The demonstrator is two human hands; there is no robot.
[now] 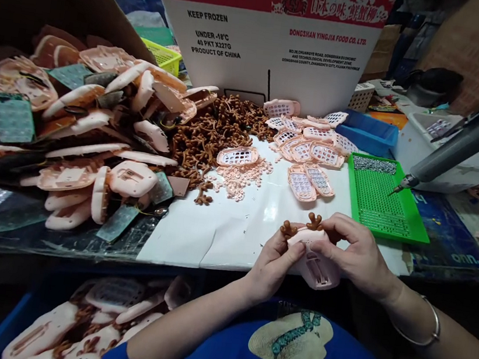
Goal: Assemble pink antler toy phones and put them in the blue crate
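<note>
Between both hands, near the table's front edge, is a pale pink plastic toy casing [320,271] with an open battery slot facing up. Two brown antler pieces [314,221] stick out at its far end. My left hand [275,261] grips the casing's left side, thumb pressed on its face. On the other side my right hand [353,253] holds the casing, its thumb and fingers pinching close to the right antler. Just beyond the hands lie pink keypad face plates [302,183] with rows of holes.
A green tray [410,222] of screws stands right, below a hanging electric screwdriver [457,134]. Brown antlers [195,144] and small pink parts [241,183] are heaped mid-table. Wired casings [134,177] pile up left. A blue bin [4,325] sits below; a white carton [258,40] stands behind.
</note>
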